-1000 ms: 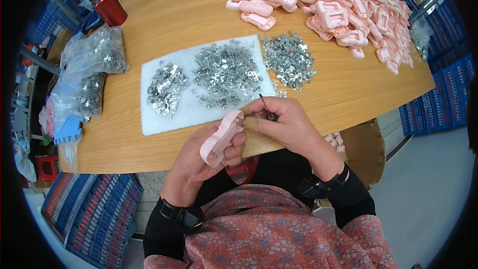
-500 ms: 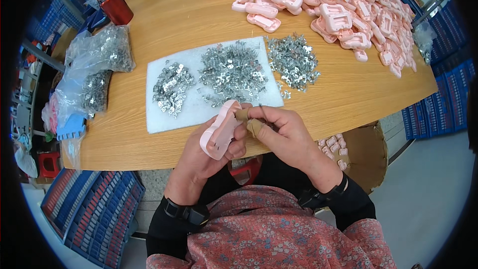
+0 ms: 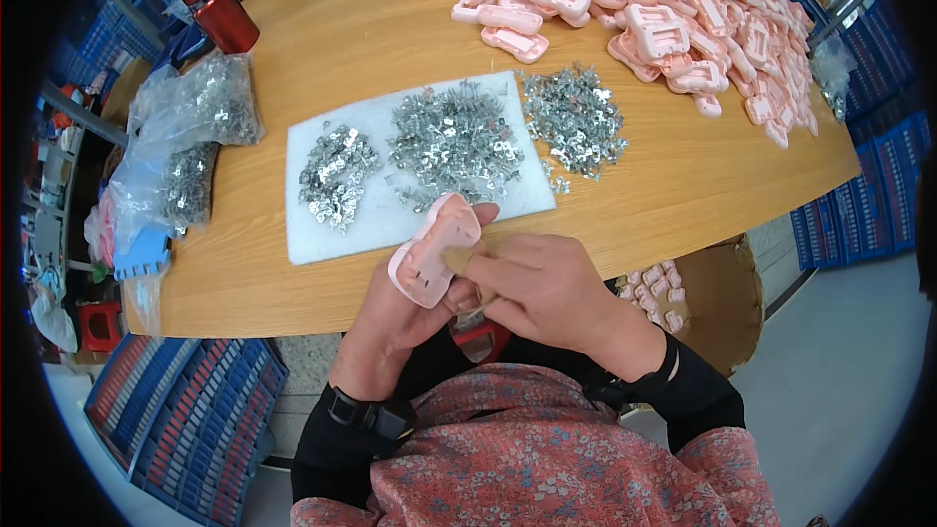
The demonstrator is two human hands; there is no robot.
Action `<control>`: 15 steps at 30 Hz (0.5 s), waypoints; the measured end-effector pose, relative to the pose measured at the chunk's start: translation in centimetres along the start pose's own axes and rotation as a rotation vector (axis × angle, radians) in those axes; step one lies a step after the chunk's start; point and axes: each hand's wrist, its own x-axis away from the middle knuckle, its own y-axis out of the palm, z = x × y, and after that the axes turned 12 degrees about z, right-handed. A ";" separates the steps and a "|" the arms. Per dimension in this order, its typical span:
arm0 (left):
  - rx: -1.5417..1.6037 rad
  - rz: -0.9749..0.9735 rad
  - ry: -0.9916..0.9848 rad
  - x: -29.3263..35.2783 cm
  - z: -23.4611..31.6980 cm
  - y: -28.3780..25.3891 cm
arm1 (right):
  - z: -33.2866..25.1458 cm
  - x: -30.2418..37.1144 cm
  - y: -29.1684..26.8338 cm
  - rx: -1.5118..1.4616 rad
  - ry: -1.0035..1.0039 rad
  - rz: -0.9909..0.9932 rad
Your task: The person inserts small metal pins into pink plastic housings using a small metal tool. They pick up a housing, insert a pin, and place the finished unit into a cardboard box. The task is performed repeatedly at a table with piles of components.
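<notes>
In my left hand [image 3: 386, 317] is a pink plastic housing [image 3: 434, 249], its hollow inner side turned up and its long side tilted. Small dark slots show near its lower end. The fingers wrap beneath and around the shell. My right hand [image 3: 551, 288] is curled at the shell's right edge, and a tan-covered fingertip [image 3: 456, 259] presses on the inside. Whatever lies between the right fingers is hidden. Beyond the hands, a white foam sheet [image 3: 312, 246] carries two heaps of small silvery metal clips, a smaller heap [image 3: 337, 176] and a larger heap [image 3: 457, 146].
Another metal heap [image 3: 574, 122] lies on the table [image 3: 683, 176] right of the foam. Pink housings [image 3: 673, 29] are piled at the far right. Bags of metal pieces [image 3: 190, 176] and a red container [image 3: 223, 15] stand left. Below the right table edge, a cardboard box [image 3: 727, 303] holds pink parts.
My right hand has drawn down and closer in, its covered fingertip moving from the shell's upper edge to its inside. The shell has turned so more of its inner face shows.
</notes>
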 end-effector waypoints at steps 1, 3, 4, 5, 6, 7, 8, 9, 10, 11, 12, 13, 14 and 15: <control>0.023 -0.046 -0.003 -0.1 0.0 -0.2 | 0.3 0.2 -0.1 -0.042 0.073 0.049; 0.061 -0.129 -0.062 -0.2 0.3 -0.1 | 0.9 0.8 -0.1 -0.124 0.224 0.146; 0.080 -0.170 -0.093 -0.2 0.4 -0.1 | 0.8 0.7 -0.1 -0.196 0.374 0.174; 0.087 -0.175 -0.107 -0.2 0.3 -0.1 | 0.5 0.4 -0.2 -0.268 0.524 0.203; 0.092 -0.184 -0.124 -0.1 0.3 0.1 | 0.3 0.2 -0.4 -0.335 0.675 0.234; 0.098 -0.193 -0.141 -0.1 0.2 0.2 | 0.8 0.5 -0.3 -0.351 0.703 0.213; 0.097 -0.223 -0.134 -0.1 0.0 0.2 | 0.9 0.6 0.0 -0.369 0.710 0.220; 0.098 -0.251 -0.123 0.0 -0.3 0.0 | 1.0 0.5 0.5 -0.391 0.715 0.224; 0.098 -0.279 -0.113 0.0 -0.4 -0.1 | 1.0 0.4 0.8 -0.413 0.720 0.228; 0.078 -0.264 -0.115 0.1 -0.5 0.0 | 1.0 0.5 0.5 -0.379 0.724 0.185; 0.058 -0.248 -0.117 0.2 -0.6 0.0 | 1.0 0.5 0.3 -0.346 0.728 0.142; 0.039 -0.232 -0.118 0.2 -0.7 0.0 | 1.0 0.6 0.1 -0.314 0.731 0.098; 0.049 -0.271 -0.104 0.2 -0.9 0.0 | 0.8 0.6 0.2 -0.288 0.708 0.128; 0.058 -0.308 -0.088 0.1 -1.1 -0.1 | 0.4 0.7 0.3 -0.266 0.683 0.158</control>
